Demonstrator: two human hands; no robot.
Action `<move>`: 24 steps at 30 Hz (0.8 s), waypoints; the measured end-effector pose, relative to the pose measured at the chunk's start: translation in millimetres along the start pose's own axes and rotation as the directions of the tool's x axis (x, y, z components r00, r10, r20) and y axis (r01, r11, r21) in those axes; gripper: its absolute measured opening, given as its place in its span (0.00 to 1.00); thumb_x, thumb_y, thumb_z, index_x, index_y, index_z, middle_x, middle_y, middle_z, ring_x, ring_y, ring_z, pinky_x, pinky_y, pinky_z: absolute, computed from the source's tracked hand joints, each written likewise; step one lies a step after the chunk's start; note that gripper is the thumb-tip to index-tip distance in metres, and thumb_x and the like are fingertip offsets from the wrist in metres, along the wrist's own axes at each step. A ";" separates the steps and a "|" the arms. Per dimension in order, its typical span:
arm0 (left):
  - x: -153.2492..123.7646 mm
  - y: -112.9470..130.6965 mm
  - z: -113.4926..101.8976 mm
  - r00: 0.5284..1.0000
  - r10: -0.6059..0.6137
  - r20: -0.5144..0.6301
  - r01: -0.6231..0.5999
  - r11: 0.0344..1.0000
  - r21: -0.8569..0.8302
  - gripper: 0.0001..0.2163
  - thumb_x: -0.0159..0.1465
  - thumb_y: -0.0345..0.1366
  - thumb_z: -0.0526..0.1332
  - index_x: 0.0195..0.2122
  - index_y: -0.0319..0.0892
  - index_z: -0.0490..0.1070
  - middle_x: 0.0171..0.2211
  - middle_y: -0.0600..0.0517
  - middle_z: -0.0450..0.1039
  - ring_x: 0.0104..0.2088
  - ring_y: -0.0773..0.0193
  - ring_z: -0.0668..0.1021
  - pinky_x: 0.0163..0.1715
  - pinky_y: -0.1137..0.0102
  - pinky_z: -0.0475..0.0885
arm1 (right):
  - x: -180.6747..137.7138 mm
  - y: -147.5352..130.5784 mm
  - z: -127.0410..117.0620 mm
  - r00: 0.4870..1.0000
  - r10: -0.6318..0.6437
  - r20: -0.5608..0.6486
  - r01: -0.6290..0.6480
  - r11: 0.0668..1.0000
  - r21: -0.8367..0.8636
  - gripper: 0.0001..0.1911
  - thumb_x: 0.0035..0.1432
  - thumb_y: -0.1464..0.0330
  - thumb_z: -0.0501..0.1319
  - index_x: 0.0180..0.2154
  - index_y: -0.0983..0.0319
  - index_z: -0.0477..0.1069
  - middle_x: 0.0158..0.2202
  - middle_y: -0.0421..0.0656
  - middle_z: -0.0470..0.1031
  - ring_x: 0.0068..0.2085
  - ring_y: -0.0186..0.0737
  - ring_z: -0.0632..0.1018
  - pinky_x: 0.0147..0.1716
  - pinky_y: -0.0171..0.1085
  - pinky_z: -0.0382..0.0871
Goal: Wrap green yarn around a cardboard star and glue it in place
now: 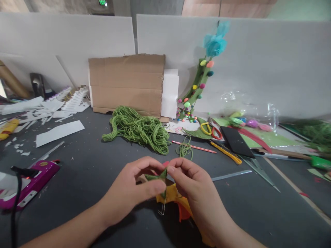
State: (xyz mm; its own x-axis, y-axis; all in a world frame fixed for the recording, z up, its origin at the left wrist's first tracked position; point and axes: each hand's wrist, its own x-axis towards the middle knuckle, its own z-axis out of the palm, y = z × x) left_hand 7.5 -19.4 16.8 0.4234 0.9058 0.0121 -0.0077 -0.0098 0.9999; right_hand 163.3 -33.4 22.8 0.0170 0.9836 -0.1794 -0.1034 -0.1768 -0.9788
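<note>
Low over the front middle of the table, both hands are at a small green felt-like piece [163, 174]. My left hand [138, 184] curls around its left side, thumb in front, fingers behind. At its upper tip my right hand [190, 179] pinches it between thumb and forefinger. Yellow-orange felt-like material [170, 193] hangs just below, with a red-orange flap [183, 212] partly behind my right hand. A thin bent wire piece [162, 208] dangles under the green piece. A bit of pink-red shows between the fingertips; what it belongs to is hidden.
Behind the hands lie a green yarn heap [139, 129], a pink pencil [193, 147] and a cardboard sheet [126, 86]. To the right are scissors [212, 130], a yellow cutter [226, 152] and a black flat object [236, 141]. A magenta power strip [33, 182] sits left.
</note>
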 end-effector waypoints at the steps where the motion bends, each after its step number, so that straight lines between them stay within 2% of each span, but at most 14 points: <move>1: -0.6 0.9 0.8 0.998 -0.033 -0.050 0.035 0.999 0.028 0.08 0.54 0.38 0.64 0.34 0.42 0.74 0.32 0.53 0.72 0.34 0.64 0.72 0.34 0.73 0.66 | -0.7 0.4 0.9 1.000 0.003 0.000 -0.002 1.000 -0.012 0.09 0.49 0.64 0.64 0.26 0.63 0.70 0.19 0.34 0.62 0.20 0.26 0.60 0.18 0.27 0.53; 3: -1.6 1.3 3.9 0.985 -0.108 -0.134 0.105 0.994 -0.025 0.04 0.53 0.34 0.65 0.29 0.41 0.74 0.25 0.55 0.71 0.27 0.68 0.71 0.28 0.76 0.65 | -2.3 1.2 2.5 1.000 0.017 0.023 -0.017 1.000 -0.015 0.09 0.48 0.62 0.64 0.27 0.62 0.71 0.20 0.35 0.65 0.22 0.29 0.65 0.21 0.29 0.58; 5: -2.0 0.3 7.4 0.976 -0.153 -0.155 0.124 0.975 -0.184 0.03 0.53 0.33 0.65 0.27 0.40 0.73 0.21 0.56 0.69 0.23 0.71 0.69 0.25 0.78 0.64 | -3.9 1.2 3.2 0.998 0.027 0.065 -0.027 1.000 -0.004 0.10 0.48 0.62 0.65 0.28 0.62 0.72 0.22 0.37 0.69 0.24 0.32 0.68 0.23 0.31 0.62; 7: -2.1 -0.8 9.7 0.974 -0.197 -0.112 0.144 0.918 -0.369 0.04 0.53 0.33 0.66 0.26 0.40 0.72 0.19 0.57 0.68 0.21 0.72 0.69 0.23 0.78 0.64 | -5.0 0.4 3.3 0.996 0.020 0.086 -0.022 1.000 0.015 0.09 0.48 0.62 0.65 0.29 0.62 0.73 0.23 0.38 0.70 0.24 0.31 0.69 0.23 0.31 0.62; 10: -2.1 -1.6 10.4 0.965 -0.263 -0.003 0.218 0.804 -0.553 0.04 0.52 0.31 0.66 0.26 0.39 0.71 0.18 0.57 0.68 0.19 0.73 0.69 0.22 0.78 0.65 | -5.6 -1.7 3.1 0.994 0.016 0.106 -0.025 0.996 0.084 0.07 0.50 0.64 0.64 0.29 0.61 0.73 0.18 0.34 0.65 0.19 0.25 0.62 0.18 0.26 0.54; 14: -1.6 -1.8 8.8 0.950 -0.297 0.093 0.289 0.730 -0.619 0.04 0.52 0.30 0.65 0.25 0.37 0.71 0.20 0.55 0.69 0.20 0.72 0.70 0.23 0.77 0.66 | -5.9 -3.2 3.1 0.985 0.022 0.171 -0.057 0.978 0.202 0.06 0.49 0.67 0.65 0.25 0.62 0.71 0.14 0.30 0.59 0.16 0.22 0.53 0.14 0.25 0.44; 19: -1.0 -3.2 9.9 0.951 -0.281 0.133 0.298 0.701 -0.648 0.04 0.54 0.29 0.65 0.25 0.37 0.70 0.22 0.54 0.69 0.22 0.72 0.70 0.24 0.78 0.66 | -8.3 -2.5 2.8 0.981 0.054 0.184 -0.099 0.966 0.241 0.08 0.49 0.67 0.66 0.24 0.62 0.68 0.13 0.30 0.57 0.16 0.23 0.53 0.14 0.25 0.45; 21: -1.6 -3.7 12.1 0.953 -0.282 0.111 0.285 0.710 -0.643 0.04 0.55 0.29 0.64 0.27 0.38 0.69 0.22 0.55 0.68 0.22 0.73 0.70 0.24 0.78 0.66 | -8.1 -1.1 3.2 0.988 0.056 0.142 -0.087 0.970 0.225 0.09 0.48 0.67 0.66 0.24 0.62 0.67 0.14 0.30 0.57 0.17 0.23 0.53 0.15 0.25 0.46; 24: -2.4 -3.7 16.2 0.965 -0.262 0.009 0.210 0.753 -0.623 0.05 0.55 0.28 0.63 0.28 0.40 0.67 0.24 0.57 0.65 0.23 0.74 0.67 0.24 0.79 0.64 | -5.6 2.5 5.3 0.997 0.036 0.067 -0.047 0.983 0.176 0.11 0.47 0.65 0.66 0.24 0.62 0.66 0.17 0.31 0.59 0.18 0.23 0.54 0.15 0.26 0.48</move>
State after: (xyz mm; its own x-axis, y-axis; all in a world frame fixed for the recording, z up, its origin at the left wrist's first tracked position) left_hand 21.2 -28.4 13.1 0.4190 0.8729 -0.2500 -0.4814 0.4471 0.7539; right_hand 157.7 -39.2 21.9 -0.0535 0.9768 -0.2076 -0.2771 -0.2142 -0.9367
